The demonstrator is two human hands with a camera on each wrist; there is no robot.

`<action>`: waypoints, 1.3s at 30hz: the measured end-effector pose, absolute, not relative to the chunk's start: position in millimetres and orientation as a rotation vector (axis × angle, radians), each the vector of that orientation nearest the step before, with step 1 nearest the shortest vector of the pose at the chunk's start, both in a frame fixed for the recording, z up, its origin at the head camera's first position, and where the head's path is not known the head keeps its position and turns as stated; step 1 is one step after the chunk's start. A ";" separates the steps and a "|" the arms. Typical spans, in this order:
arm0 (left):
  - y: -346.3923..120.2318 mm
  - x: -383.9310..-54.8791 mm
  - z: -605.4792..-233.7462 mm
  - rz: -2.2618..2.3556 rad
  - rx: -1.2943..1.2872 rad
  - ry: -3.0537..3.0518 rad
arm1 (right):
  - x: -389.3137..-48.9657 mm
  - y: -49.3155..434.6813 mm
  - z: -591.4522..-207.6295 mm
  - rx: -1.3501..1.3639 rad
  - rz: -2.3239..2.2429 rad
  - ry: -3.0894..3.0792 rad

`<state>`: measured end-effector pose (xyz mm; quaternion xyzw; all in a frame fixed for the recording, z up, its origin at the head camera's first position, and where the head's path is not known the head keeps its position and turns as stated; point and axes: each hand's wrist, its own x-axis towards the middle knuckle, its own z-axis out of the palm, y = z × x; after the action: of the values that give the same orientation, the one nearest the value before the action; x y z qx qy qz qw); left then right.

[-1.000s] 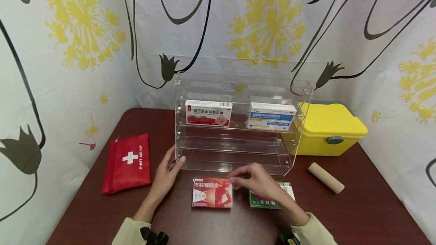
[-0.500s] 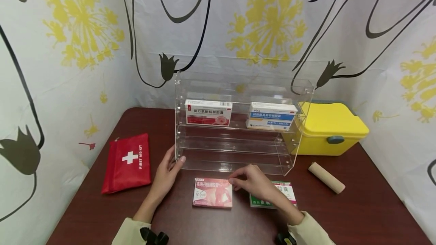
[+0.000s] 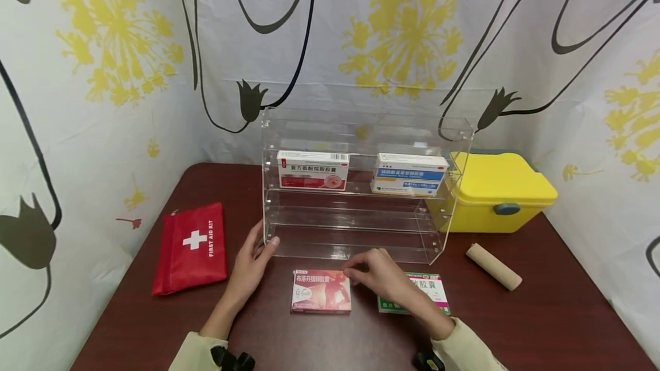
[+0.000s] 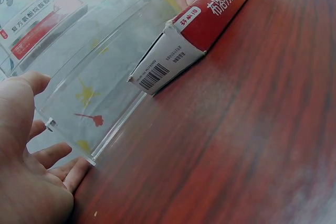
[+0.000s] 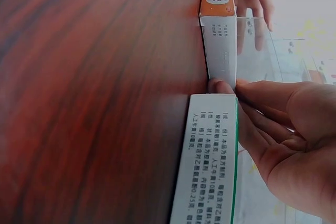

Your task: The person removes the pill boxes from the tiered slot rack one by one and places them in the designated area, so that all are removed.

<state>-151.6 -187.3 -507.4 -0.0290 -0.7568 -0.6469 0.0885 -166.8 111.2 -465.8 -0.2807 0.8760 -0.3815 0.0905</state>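
My left hand (image 3: 251, 265) grips the lower left side wall of a clear acrylic rack (image 3: 340, 253), thumb in front and other fingers farther back. Before it, a red-orange medicine box (image 3: 321, 293) lies face up on the table. The right hand (image 3: 378, 273) pinches this box at its far right corner. In the right wrist view, fingertips (image 5: 221, 86) meet the end of the red-orange box (image 5: 219, 45). A green-and-white medicine box (image 3: 430, 291) lies partly hidden under the right wrist; its printed side (image 5: 207, 156) looms close in the right wrist view.
On the rack's upper shelf stand a red-and-white medicine box (image 3: 313, 170) and a blue-and-white one (image 3: 409, 175). A red first aid pouch (image 3: 191, 251) lies at left. At right are a yellow case (image 3: 505, 193) and a beige roll (image 3: 494, 267).
Glare on the red-orange box's face has come and partly faded. My right hand and forearm have shifted slightly left, showing more of the green-and-white box. The left hand keeps its grip on the rack.
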 end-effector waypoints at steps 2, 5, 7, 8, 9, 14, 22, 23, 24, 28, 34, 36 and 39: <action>-185.4 -153.0 -506.8 -1.924 -0.089 -2.257 | -166.1 113.1 -465.9 -0.829 -1.138 2.617; -183.0 -154.5 -506.6 -1.923 -0.097 -2.269 | -164.7 116.5 -466.3 -0.827 -1.137 2.640; -182.0 -154.3 -506.9 -1.929 -0.098 -2.270 | -163.5 119.3 -466.1 -0.819 -1.135 2.648; -181.7 -153.9 -507.2 -1.930 -0.096 -2.270 | -162.5 121.1 -465.7 -0.818 -1.136 2.652; -181.7 -153.3 -507.5 -1.935 -0.094 -2.267 | -161.4 123.3 -465.2 -0.816 -1.136 2.655; -183.9 -150.4 -508.8 -1.942 -0.077 -2.268 | -153.9 144.5 -457.2 -0.838 -1.201 2.702; -183.5 -139.4 -483.8 -1.955 -0.034 -2.299 | -148.1 199.2 -422.4 -0.857 -1.256 3.029; -183.6 -139.3 -483.7 -1.956 -0.032 -2.299 | -149.7 205.3 -414.7 -0.879 -1.233 3.101; -183.9 -139.9 -484.9 -1.962 -0.030 -2.293 | -151.6 210.1 -405.3 -0.903 -1.213 3.171; -188.2 -145.8 -500.0 -1.961 -0.037 -2.270 | -165.9 220.2 -359.8 -1.018 -1.110 3.419; -190.4 -147.7 -506.9 -1.970 -0.044 -2.241 | -196.5 216.3 -311.0 -0.955 -0.788 3.535; -189.7 -147.3 -507.4 -1.973 -0.040 -2.243 | -203.9 215.3 -306.7 -0.956 -0.683 3.524; -188.4 -147.1 -506.8 -1.971 -0.051 -2.252 | -208.8 215.8 -305.5 -0.944 -0.567 3.498</action>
<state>-147.1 -188.4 -506.8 -0.0169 -0.7504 -0.6566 0.0741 -208.8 215.8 -305.5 -0.2484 0.9211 -0.1493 -0.2600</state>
